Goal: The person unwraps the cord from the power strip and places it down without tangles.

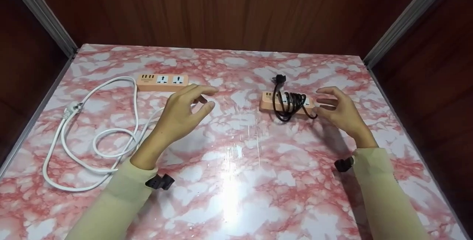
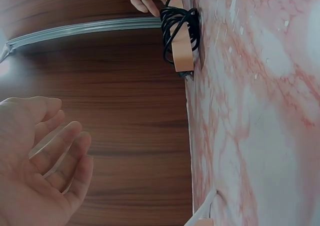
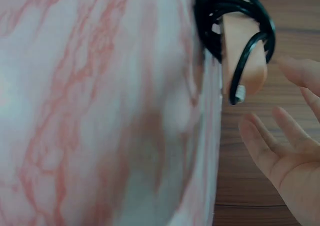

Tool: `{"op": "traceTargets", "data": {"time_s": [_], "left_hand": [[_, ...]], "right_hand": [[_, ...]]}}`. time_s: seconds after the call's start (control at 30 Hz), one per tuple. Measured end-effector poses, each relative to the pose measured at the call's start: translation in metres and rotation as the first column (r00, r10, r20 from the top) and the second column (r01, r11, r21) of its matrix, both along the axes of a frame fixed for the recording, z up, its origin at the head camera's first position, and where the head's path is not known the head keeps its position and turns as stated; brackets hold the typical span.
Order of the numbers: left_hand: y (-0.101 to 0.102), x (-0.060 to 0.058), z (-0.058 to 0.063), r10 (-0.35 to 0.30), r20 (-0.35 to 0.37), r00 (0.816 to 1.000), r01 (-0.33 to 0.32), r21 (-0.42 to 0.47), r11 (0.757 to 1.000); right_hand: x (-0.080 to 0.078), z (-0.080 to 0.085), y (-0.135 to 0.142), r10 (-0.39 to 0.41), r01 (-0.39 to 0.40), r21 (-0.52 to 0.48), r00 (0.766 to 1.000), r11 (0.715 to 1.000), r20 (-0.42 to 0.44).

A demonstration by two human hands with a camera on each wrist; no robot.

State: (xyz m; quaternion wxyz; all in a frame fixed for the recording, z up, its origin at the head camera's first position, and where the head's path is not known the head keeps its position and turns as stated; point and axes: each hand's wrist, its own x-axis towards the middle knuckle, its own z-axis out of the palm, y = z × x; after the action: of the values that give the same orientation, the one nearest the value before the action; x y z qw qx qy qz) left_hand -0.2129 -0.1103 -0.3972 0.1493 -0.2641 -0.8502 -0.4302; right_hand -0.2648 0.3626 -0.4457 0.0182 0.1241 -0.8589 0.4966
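Observation:
An orange power strip (image 1: 162,82) with several USB ports and two sockets lies at the back left, its white cord (image 1: 88,164) spread in loose loops. In front of its right end hovers my left hand (image 1: 181,116), fingers loosely bent around nothing. Toward the right lies a second orange power strip (image 1: 266,104), with a black cord (image 1: 292,103) wound around its middle. The black plug (image 1: 281,78) sits behind that strip. Just beyond the strip's right end is my right hand (image 1: 340,112), its fingers spread and slightly bent. The right wrist view shows a gap between fingers and strip.
The table (image 1: 207,203) has a glossy red-and-white marbled top. Dark wood panels (image 1: 221,11) stand behind it and at both sides, with metal rails (image 1: 410,20) at the corners. The white cord's plug (image 1: 72,110) lies near the left edge.

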Motion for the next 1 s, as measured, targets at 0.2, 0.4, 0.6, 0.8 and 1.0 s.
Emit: {"op": "traceTargets", "data": {"time_s": [0.2,0.4,0.6,0.8,1.0], "left_hand": [[-0.001,-0.001,-0.003,0.006,0.004,1.0,-0.006,0.001,1.0],[-0.003,0.0,-0.003,0.008,0.008,1.0,-0.008,0.002,1.0],[-0.004,0.0,-0.004,0.007,0.006,1.0,-0.007,0.0,1.0],[-0.004,-0.001,-0.006,0.018,-0.001,1.0,-0.018,-0.006,1.0],[-0.006,-0.001,-0.007,0.033,-0.007,0.999,-0.033,-0.011,0.999]], "right_hand": [[-0.007,-0.009,0.0,0.007,-0.005,-0.02,0.994,1.0,0.107],[-0.009,-0.015,0.001,0.037,-0.035,-0.017,0.989,0.999,0.14],[-0.013,-0.019,-0.002,0.069,-0.062,-0.054,0.99,0.997,0.12],[-0.018,-0.024,-0.006,0.049,-0.032,-0.105,0.985,0.994,0.166],[-0.022,-0.032,-0.007,0.028,0.006,-0.193,0.985,0.981,0.172]]}}
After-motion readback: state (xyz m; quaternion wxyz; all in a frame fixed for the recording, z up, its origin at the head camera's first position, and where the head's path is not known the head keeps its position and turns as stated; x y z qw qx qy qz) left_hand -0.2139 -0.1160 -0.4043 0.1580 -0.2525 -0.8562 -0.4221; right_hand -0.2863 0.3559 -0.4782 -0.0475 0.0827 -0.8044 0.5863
